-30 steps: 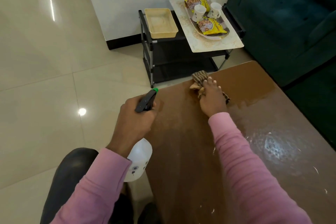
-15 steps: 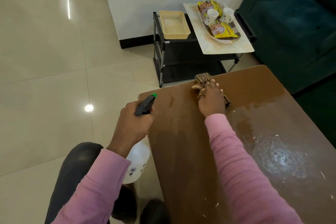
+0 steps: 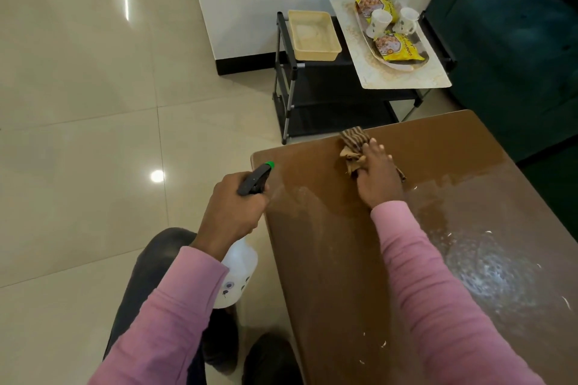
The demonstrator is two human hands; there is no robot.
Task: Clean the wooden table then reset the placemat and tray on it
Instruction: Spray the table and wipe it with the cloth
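A person's left hand [image 3: 233, 212] curls its fingers round a spray bottle [image 3: 240, 270] beside the wooden table [image 3: 328, 275]. The right hand [image 3: 378, 180] presses a striped cloth [image 3: 353, 144] onto the wet tabletop, fingers straight and slightly spread. The placemat [image 3: 406, 80] and tray [image 3: 402, 66] sit on a black rack [image 3: 312, 94] beyond.

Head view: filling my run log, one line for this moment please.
left hand: grips spray bottle | right hand: presses striped cloth on wooden table | placemat, tray: on black rack

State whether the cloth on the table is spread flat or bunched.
Bunched: the cloth sticks out in crumpled folds under the right hand.
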